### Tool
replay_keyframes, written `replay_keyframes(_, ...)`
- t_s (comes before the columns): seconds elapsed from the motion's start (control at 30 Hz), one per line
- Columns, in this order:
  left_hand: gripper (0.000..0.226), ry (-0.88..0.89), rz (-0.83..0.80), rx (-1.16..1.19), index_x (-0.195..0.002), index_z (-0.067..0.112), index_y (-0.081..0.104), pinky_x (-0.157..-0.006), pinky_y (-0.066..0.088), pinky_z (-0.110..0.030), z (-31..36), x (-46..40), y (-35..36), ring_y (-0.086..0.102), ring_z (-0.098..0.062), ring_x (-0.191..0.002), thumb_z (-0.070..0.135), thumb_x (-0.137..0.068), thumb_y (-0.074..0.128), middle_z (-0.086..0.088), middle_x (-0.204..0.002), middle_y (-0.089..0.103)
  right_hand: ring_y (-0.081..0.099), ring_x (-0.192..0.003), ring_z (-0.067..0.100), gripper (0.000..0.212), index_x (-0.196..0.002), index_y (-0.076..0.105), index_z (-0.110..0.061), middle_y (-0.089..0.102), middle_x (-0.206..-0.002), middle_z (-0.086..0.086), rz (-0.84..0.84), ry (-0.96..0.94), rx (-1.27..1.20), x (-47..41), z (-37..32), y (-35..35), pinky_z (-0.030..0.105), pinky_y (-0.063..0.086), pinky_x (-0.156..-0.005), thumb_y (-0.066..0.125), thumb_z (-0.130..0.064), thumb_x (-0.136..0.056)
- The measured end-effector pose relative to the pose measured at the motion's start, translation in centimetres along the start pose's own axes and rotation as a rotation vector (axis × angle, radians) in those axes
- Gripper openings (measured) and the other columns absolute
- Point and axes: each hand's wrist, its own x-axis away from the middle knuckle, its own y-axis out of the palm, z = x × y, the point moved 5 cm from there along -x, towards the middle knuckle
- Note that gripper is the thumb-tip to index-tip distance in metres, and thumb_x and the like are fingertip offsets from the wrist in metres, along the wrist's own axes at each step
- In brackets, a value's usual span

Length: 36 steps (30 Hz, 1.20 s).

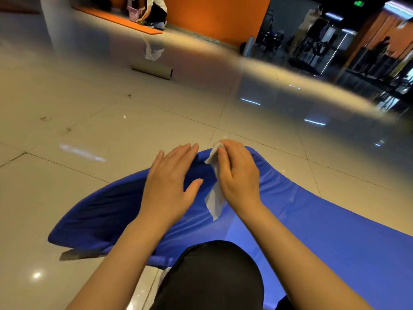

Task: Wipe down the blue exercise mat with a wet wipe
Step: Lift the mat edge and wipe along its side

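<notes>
We see the blue exercise mat (312, 211) lying on the glossy tiled floor (89, 121), running from the frame's centre to the lower right; its left part is folded or bunched into a curved hump.

Left hand (172, 182): fingers straight and spread, palm down over the mat just left of centre; we cannot tell whether it touches the surface.

Right hand (237, 173): fingers curled round a white wet wipe (214, 198), gripping it near the mat's far edge. The wipe hangs crumpled from the fist, its loose end trailing toward the bottom of the frame over the mat.

A knee in dark fabric (214, 274) rests on the mat at bottom centre.

Upper centre: a rolled grey mat (154, 71) on the floor. Upper left: another person (155, 10) crouched on an orange mat (125, 20) before an orange wall (219, 16).
</notes>
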Motion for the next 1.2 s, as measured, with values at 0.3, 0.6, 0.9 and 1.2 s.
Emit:
replay_keyframes(0.3, 0.028, 0.13, 0.068, -0.139, -0.104, 0.019, 0.074, -0.051, 0.049, -0.03, 1.8, -0.8, -0.2, 0.064, -0.019, -0.069, 0.034, -0.081, 0.071, 0.003, -0.081, 0.068, 0.044, -0.12, -0.016, 0.038, -0.12, 0.068, -0.016, 0.058, -0.121, -0.02, 0.075, -0.005, -0.15, 3.8, -0.2, -0.3, 0.008, 0.034, -0.101, 0.041, -0.034, -0.1)
replay_keyframes(0.6, 0.04, 0.051, -0.08, -0.222, -0.119, 0.02, 0.067, -0.071, 0.04, -0.019, -0.4, -1.8, -2.1, 0.057, -0.016, -0.096, 0.013, -0.081, 0.078, 0.006, -0.108, 0.057, 0.05, -0.104, -0.015, 0.024, -0.109, 0.07, -0.02, 0.065, -0.107, -0.023, -0.087, 0.106, -0.183, 4.3, -0.2, 2.4, 0.0, 0.035, -0.085, 0.048, -0.02, -0.101)
replay_keyframes(0.9, 0.041, 0.053, -0.241, -0.213, -0.131, 0.022, 0.06, -0.095, 0.046, -0.03, -0.1, -2.5, -0.3, 0.057, -0.017, -0.118, 0.02, -0.091, 0.068, 0.007, -0.129, 0.063, 0.059, -0.092, 0.003, 0.024, -0.095, 0.072, -0.019, 0.064, -0.09, -0.019, 0.024, 0.212, -0.289, 3.9, 1.2, 1.1, 0.013, 0.044, -0.076, 0.049, -0.016, -0.101)
replay_keyframes(1.2, 0.013, 0.292, -0.161, -0.277, -0.086, 0.012, 0.073, -0.044, 0.043, -0.027, 2.0, -1.8, 0.5, 0.062, -0.02, -0.052, 0.02, -0.077, 0.066, 0.001, -0.067, 0.067, 0.051, -0.113, -0.013, 0.037, -0.113, 0.071, -0.021, 0.059, -0.111, -0.031, 0.059, 0.146, -0.266, 5.7, 0.8, 0.7, 0.007, 0.037, -0.096, 0.046, -0.041, -0.095)
